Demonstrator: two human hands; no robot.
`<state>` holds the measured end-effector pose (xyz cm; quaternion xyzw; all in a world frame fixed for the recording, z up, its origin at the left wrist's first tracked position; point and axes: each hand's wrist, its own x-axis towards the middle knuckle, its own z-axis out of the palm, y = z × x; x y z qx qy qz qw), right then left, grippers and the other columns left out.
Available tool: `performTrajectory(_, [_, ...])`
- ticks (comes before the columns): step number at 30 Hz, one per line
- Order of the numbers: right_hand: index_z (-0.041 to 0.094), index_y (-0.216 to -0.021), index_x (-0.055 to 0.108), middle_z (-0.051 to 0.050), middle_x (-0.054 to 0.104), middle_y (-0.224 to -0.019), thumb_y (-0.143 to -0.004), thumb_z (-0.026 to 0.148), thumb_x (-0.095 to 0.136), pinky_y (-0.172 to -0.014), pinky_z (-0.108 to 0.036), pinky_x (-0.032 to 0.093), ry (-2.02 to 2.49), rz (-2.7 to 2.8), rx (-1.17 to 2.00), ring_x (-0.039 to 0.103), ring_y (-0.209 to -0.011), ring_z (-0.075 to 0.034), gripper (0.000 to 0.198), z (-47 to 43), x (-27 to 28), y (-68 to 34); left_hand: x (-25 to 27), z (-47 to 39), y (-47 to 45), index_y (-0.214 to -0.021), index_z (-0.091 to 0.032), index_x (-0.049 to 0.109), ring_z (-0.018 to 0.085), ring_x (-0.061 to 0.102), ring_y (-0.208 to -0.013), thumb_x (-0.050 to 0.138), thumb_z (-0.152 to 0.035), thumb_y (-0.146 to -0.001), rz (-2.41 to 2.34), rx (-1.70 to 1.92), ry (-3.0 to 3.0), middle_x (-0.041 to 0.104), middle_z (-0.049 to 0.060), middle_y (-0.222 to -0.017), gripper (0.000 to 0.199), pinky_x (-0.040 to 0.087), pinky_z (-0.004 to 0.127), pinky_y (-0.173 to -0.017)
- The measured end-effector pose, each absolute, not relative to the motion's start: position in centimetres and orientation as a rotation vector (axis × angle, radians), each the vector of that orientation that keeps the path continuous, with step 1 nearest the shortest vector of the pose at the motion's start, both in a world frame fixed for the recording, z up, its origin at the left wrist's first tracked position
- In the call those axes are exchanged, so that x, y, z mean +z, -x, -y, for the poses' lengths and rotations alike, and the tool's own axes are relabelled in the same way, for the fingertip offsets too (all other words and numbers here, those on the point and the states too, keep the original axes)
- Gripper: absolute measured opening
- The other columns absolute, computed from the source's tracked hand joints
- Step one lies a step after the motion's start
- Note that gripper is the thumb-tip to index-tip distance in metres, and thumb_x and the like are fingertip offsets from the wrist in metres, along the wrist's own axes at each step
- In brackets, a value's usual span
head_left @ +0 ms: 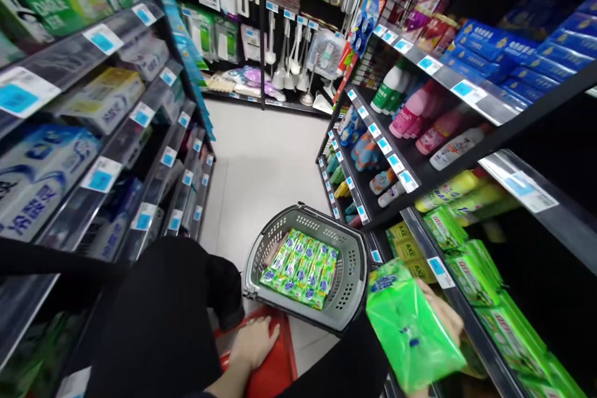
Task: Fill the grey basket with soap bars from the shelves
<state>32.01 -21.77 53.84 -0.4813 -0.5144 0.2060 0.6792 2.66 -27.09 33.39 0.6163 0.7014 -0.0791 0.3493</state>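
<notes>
My right hand (443, 314) grips a bright green plastic-wrapped pack (413, 333) from its far side, beside the right shelves. Part of that hand is hidden behind the pack. Below and left of the pack stands a grey shopping basket (352, 298), with several green-and-white wrapped packets (303, 267) lying in rows inside it. My left hand (254, 342) rests with its fingers stretched out on a red object (275, 367), whose kind I cannot make out. It holds nothing.
Shelves with toothpaste boxes (41, 180) line the left side. To the right, shelves hold pink bottles (413, 115), blue boxes (480, 43) and green packages (501, 323). Brushes (291, 62) hang at the aisle's end, beyond a pale floor (265, 149). My dark-clothed knee (163, 317) juts forward.
</notes>
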Motion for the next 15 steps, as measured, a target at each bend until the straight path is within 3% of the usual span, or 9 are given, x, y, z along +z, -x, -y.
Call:
performTrajectory(2, [0.029, -0.108, 0.066, -0.007, 0.067, -0.113, -0.068, 0.044, 0.083, -0.097, -0.056, 0.051, 1.04, 1.04, 0.615, 0.06, -0.117, -0.032, 0.046, 21.7, 51.4, -29.3, 33.0, 27.1, -2.7, -0.126, -0.008, 0.062, 0.032, 0.061, -0.118, 0.024, -0.037, -0.095, -1.826, -0.215, -1.611, 0.065, 0.02, -0.126, 0.057, 0.046, 0.044, -0.103])
performTrajectory(6, [0.033, -0.127, 0.061, -0.007, 0.068, -0.121, -0.06, 0.061, 0.084, -0.104, -0.063, 0.043, 0.881, 0.717, 1.225, 0.055, -0.126, -0.035, 0.076, 22.0, 48.3, -23.6, 33.0, 27.2, -2.9, -0.131, -0.007, 0.06, 0.03, 0.058, -0.123, 0.026, -0.036, -0.095, -1.814, -0.255, -1.589, 0.061, 0.019, -0.133, 0.057, 0.044, 0.043, -0.108])
performTrajectory(10, [0.034, -0.13, 0.061, -0.008, 0.068, -0.119, -0.054, 0.078, 0.076, -0.105, -0.063, 0.043, 0.804, 0.478, 1.407, 0.055, -0.125, -0.036, 0.089, 21.2, 48.0, -19.9, 33.6, 27.0, -2.9, -0.13, -0.007, 0.06, 0.031, 0.057, -0.124, 0.027, -0.035, -0.095, -1.785, -0.262, -1.58, 0.061, 0.019, -0.133, 0.056, 0.043, 0.044, -0.108])
performTrajectory(12, [0.033, -0.131, 0.06, -0.009, 0.068, -0.118, -0.057, 0.081, 0.072, -0.1, -0.059, 0.047, 0.797, 0.437, 1.488, 0.058, -0.121, -0.034, 0.089, 20.2, 48.0, -18.8, 33.8, 26.9, -3.0, -0.127, -0.008, 0.062, 0.032, 0.058, -0.121, 0.027, -0.035, -0.094, -1.776, -0.264, -1.576, 0.061, 0.02, -0.131, 0.055, 0.045, 0.045, -0.106])
performTrajectory(15, [0.034, -0.126, 0.062, -0.007, 0.068, -0.105, -0.071, 0.071, 0.067, -0.082, -0.045, 0.058, 0.816, 0.448, 1.614, 0.065, -0.1, -0.026, 0.067, 18.4, 47.5, -17.9, 34.0, 26.8, -3.2, -0.125, -0.008, 0.063, 0.033, 0.059, -0.117, 0.028, -0.034, -0.094, -1.769, -0.254, -1.545, 0.063, 0.019, -0.128, 0.053, 0.046, 0.046, -0.104])
